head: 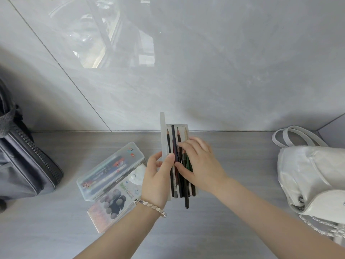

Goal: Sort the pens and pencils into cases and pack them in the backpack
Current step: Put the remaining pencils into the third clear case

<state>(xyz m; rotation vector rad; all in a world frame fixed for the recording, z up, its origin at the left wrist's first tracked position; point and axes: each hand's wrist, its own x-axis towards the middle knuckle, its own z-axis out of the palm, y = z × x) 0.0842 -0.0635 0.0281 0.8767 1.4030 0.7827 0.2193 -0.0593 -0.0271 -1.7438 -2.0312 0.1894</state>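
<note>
Left hand (155, 178) grips the case (163, 128) (lid up) — right hand (201, 161) presses pencils (173, 135), fingers flat.

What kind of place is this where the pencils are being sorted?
Likely an indoor desk or counter, perhaps at home: a grey wood-grain tabletop set against a glossy tiled wall, with a backpack, a white bag and an open pencil case on it.
</note>
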